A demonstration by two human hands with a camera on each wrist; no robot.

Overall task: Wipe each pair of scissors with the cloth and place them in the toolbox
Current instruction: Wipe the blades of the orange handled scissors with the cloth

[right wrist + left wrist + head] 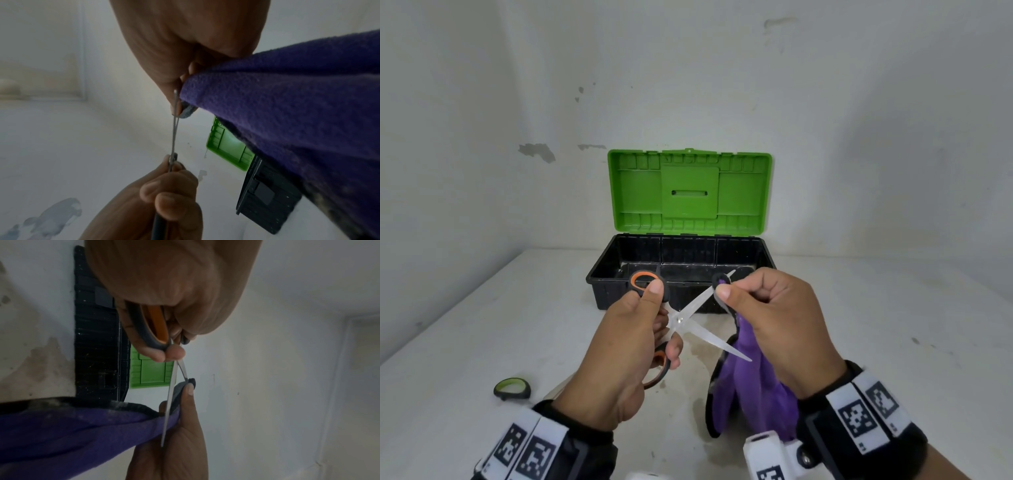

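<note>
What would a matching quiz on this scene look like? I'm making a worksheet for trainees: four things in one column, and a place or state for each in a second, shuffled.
Things:
1. orange-handled scissors
2. purple cloth
3. toolbox
4. green-handled scissors

Places or states:
A. lid up, at the back of the table
B. lying on the table at the near left, partly hidden
C. blades spread, gripped by the left hand
D. pinched round a blade by the right hand

Pairs: 1-C, 2-D, 3-A, 4-B
</note>
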